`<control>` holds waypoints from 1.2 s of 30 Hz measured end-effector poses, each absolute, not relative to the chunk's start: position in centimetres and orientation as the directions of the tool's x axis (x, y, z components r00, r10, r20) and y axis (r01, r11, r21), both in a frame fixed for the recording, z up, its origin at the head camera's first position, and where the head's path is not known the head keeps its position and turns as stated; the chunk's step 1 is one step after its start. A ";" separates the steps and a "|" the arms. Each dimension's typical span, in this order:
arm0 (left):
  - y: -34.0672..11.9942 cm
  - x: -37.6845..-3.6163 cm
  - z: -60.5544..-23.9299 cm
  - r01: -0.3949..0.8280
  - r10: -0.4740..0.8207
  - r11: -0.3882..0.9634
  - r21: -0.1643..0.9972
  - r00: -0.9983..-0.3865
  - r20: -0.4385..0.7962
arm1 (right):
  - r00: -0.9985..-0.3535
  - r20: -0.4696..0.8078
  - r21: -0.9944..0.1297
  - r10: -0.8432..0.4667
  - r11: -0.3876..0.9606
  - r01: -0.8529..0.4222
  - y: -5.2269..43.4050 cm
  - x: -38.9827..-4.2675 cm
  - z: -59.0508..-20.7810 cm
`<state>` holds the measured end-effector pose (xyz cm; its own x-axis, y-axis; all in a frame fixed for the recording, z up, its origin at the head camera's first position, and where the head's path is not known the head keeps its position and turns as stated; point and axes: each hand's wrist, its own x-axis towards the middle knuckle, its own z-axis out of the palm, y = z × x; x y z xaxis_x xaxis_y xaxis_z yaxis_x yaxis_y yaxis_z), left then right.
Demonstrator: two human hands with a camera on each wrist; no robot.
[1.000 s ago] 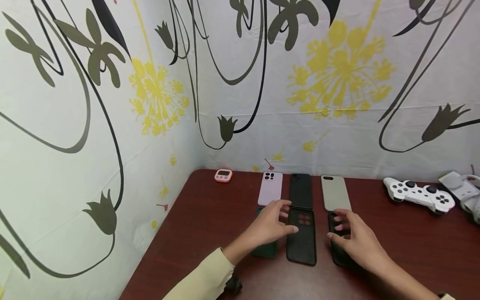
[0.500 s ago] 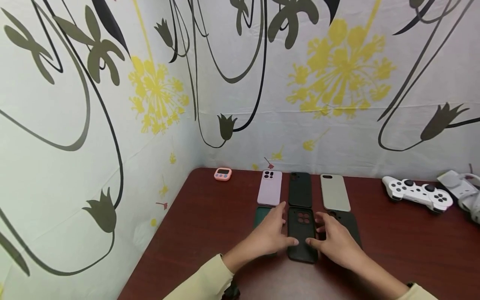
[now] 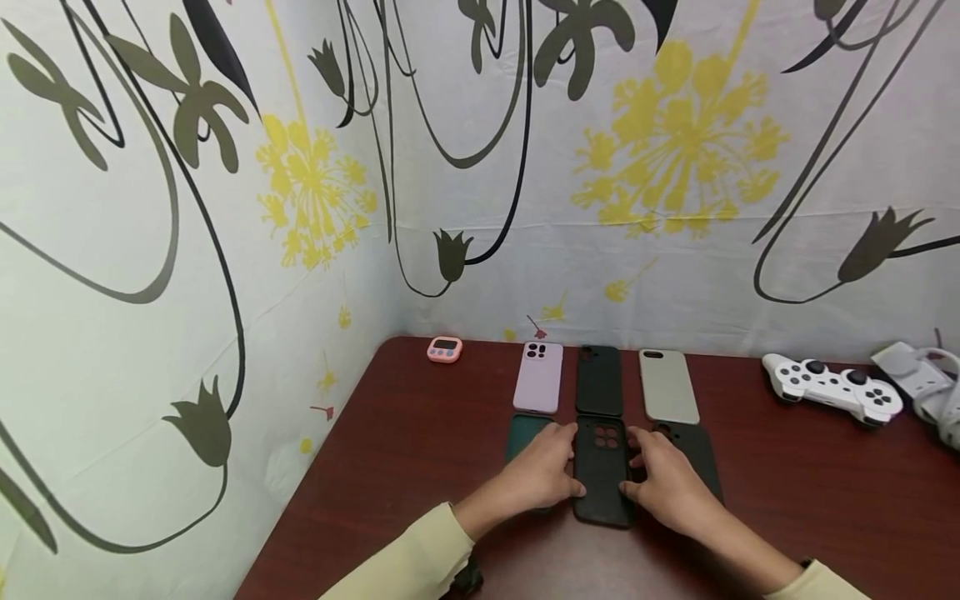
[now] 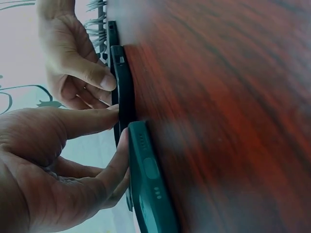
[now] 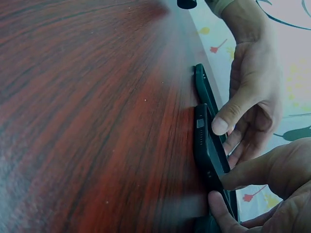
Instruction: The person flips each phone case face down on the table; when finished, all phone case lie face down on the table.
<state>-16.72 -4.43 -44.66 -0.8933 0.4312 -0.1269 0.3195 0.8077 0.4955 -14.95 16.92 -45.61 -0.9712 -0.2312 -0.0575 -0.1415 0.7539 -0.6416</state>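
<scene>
Flowered cloth backs the desk (image 3: pixel 420 433); your left hand (image 3: pixel 542 475) and right hand (image 3: pixel 671 487) pinch the black case (image 3: pixel 602 471) mid-desk in the near row; keep thumbs level, press its sides evenly.

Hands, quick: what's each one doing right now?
Left hand: thumb and fingers pinch the left edge of the black rubbery phone case.
Right hand: pinches the same case's right edge.

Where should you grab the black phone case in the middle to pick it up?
Probably by its two long edges, coming from above: the black phone case lies flat on the table, with the left hand and right hand already at those edges.
</scene>
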 end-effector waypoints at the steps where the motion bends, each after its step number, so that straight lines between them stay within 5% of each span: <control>1: -4.4 -16.7 -44.7 0.325 0.430 0.816 0.479 -0.894 -0.127 | -0.971 -0.060 -0.639 -0.230 0.757 -0.140 16.9 -15.0 -45.6; 9: -3.9 -16.8 -44.6 0.325 0.418 0.856 0.403 -0.893 -0.166 | -0.969 -0.086 -0.657 -0.234 0.744 -0.121 16.8 -14.8 -45.3; 36: -3.3 -16.8 -44.9 0.383 0.471 0.824 0.417 -0.873 -0.129 | -0.976 -0.159 -0.773 -0.147 0.634 0.030 18.6 -14.0 -44.8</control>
